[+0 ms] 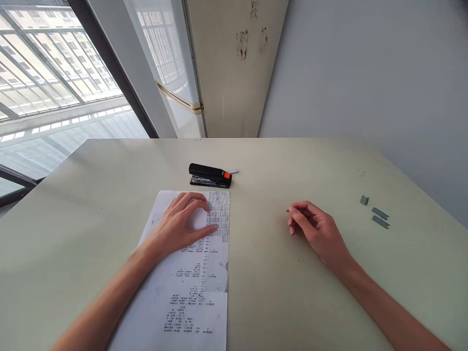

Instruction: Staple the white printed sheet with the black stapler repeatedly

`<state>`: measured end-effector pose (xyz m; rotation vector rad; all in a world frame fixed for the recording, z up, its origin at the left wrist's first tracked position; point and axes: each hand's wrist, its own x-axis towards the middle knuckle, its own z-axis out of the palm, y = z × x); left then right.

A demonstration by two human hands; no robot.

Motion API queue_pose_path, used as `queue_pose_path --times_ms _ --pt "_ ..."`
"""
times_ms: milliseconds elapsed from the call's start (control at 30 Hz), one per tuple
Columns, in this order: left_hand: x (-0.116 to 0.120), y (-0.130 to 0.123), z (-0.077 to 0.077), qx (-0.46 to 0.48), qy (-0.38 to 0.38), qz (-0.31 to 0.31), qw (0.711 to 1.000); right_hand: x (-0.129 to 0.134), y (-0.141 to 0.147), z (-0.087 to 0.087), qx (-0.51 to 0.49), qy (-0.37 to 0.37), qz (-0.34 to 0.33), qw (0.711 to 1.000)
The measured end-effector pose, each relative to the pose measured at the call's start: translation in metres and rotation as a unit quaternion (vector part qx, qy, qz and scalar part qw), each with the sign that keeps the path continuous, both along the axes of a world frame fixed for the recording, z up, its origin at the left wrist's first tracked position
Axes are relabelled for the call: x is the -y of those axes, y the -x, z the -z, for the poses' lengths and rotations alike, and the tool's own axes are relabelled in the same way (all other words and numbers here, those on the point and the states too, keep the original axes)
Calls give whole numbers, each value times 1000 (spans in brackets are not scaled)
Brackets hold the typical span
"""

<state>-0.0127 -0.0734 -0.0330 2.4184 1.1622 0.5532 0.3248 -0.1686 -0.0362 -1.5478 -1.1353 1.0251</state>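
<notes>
My left hand rests on the upper part of a printed paper, its thumb and fingers spread apart. To the right, over the bare tabletop, my right hand is curled with thumb and fingertips together; whatever may be between them is too small to make out. A black stapler with an orange button lies just beyond the paper's top edge, untouched. A thin silvery strip shows by its right end.
Several grey staple strips lie on the table's right side, among them a short piece and a longer one. Beyond the pale table are a wall, a cabinet-like panel and a window at the left.
</notes>
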Motion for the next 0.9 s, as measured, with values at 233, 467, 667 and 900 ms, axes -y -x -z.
queue_pose_path --times_ms 233,467,667,900 --pt "0 0 0 5 2 -7 1000 1 -1 0 0 2 5 1000" --pt "-3 3 -10 113 34 -38 992 2 -2 2 -10 -1 -2 1000" --pt "-10 15 -18 198 59 -242 948 3 -2 3 -12 -15 9 1000" --pt "-30 38 -20 504 166 -281 800 7 -4 4 -21 -29 39 999"
